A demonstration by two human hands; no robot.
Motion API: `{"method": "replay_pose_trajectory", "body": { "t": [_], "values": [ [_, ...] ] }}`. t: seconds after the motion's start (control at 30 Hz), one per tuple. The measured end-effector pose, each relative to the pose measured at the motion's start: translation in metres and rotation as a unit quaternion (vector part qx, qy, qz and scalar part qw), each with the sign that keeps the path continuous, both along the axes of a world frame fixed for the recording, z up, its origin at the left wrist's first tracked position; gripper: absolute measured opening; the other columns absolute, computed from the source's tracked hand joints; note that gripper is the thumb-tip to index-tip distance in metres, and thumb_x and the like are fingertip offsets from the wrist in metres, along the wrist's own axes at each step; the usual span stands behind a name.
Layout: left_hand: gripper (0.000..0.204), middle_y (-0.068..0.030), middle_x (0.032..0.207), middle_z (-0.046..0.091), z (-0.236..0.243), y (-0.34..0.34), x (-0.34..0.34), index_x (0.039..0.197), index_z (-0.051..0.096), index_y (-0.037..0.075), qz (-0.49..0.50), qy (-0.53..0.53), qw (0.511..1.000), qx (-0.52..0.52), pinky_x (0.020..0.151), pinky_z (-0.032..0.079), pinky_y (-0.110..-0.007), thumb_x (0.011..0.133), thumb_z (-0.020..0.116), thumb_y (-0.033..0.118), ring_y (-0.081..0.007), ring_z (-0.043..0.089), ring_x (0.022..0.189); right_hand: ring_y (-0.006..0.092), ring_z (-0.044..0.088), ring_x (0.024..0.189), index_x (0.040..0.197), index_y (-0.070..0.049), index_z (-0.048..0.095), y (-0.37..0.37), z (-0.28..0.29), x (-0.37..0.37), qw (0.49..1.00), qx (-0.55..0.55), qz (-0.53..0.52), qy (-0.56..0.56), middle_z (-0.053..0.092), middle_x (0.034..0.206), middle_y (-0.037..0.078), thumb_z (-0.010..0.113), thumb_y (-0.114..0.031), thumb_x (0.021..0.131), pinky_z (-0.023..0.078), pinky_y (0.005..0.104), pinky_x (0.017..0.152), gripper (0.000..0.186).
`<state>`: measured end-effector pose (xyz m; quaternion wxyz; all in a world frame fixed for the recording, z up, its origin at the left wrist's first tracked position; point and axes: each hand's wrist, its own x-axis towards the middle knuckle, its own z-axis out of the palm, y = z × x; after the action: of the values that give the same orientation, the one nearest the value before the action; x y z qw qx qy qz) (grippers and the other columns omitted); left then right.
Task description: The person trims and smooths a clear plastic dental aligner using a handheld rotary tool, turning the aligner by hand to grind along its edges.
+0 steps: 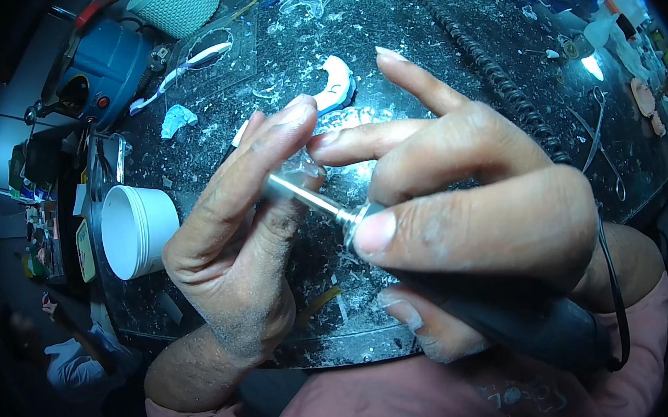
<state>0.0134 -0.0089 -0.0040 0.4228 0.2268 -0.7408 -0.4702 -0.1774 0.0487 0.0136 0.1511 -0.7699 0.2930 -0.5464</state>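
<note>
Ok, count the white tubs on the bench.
1: a white tub lying on its side at the bench's left edge, just left of the left hand. Others may be hidden behind the hands.

White tub [138, 228], blue motor unit [99, 70]

I see cool bluish light glaring off the speckled black glossy worktop [430, 36]; a small bright white lamp [593, 67] burns at right. Fisheye edges bend, corners fall black, foreground blurs.

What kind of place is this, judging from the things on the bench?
Probably a dental laboratory bench. The right hand holds a rotary handpiece, a white tooth-arch cast lies on the dusty black worktop, and a blue machine stands behind.
</note>
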Motion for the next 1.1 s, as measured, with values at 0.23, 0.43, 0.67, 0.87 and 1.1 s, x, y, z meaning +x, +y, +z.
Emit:
{"method": "replay_pose_trajectory", "body": {
  "t": [0.23,0.43,0.67,0.87,1.1],
  "values": [
    [0.043,-0.0203,0.123,0.051,-0.003,-0.001,0.000,0.122,0.048,-0.004,-0.005,0.004,1.000,-0.031,0.099,0.039,-0.040,0.082,0.061,0.006,-0.0294,0.048,0.116,0.0202,0.058,0.096,0.106,-0.005,0.056,0.004,0.001,-0.009,0.998,-0.006,-0.003,0.060,0.056,0.100,0.007,0.066,-0.018,0.075,0.025,0.0492,0.107,0.036],
    [0.038,-0.0203,0.119,0.054,0.004,0.005,-0.002,0.119,0.050,-0.005,0.032,-0.010,0.999,0.029,0.098,0.040,-0.040,0.083,0.059,0.005,-0.0286,0.051,0.113,0.0318,0.060,0.099,0.103,-0.008,0.049,0.008,0.006,0.002,0.997,0.072,0.009,-0.033,0.054,0.091,0.010,0.066,-0.009,0.070,0.020,0.0575,0.104,0.038],
    [0.036,-0.0210,0.117,0.055,0.001,0.003,-0.001,0.117,0.051,-0.006,0.036,-0.015,0.999,-0.014,0.098,0.040,-0.040,0.084,0.058,0.007,-0.0286,0.053,0.111,0.0322,0.060,0.099,0.105,-0.008,0.045,-0.007,0.000,-0.008,0.999,0.001,0.040,0.025,0.052,0.091,0.011,0.068,-0.011,0.070,0.021,0.0575,0.104,0.042],
    [0.035,-0.0218,0.117,0.055,0.003,0.005,-0.001,0.118,0.050,-0.007,0.045,0.010,0.999,-0.015,0.098,0.040,-0.042,0.087,0.054,0.008,-0.0311,0.053,0.111,0.0310,0.061,0.094,0.102,-0.005,0.046,-0.002,0.008,-0.011,0.998,0.052,0.014,0.037,0.052,0.088,0.013,0.068,-0.014,0.072,0.030,0.0540,0.097,0.038],
    [0.039,-0.0209,0.119,0.053,0.007,0.007,-0.011,0.123,0.045,-0.006,0.027,0.048,0.997,0.060,0.096,0.041,-0.040,0.089,0.052,0.010,-0.0287,0.052,0.112,0.0294,0.062,0.088,0.101,-0.002,0.047,0.009,-0.013,-0.006,0.996,0.077,-0.031,-0.017,0.052,0.085,0.015,0.068,-0.014,0.073,0.044,0.0483,0.088,0.037]
  ]
}}
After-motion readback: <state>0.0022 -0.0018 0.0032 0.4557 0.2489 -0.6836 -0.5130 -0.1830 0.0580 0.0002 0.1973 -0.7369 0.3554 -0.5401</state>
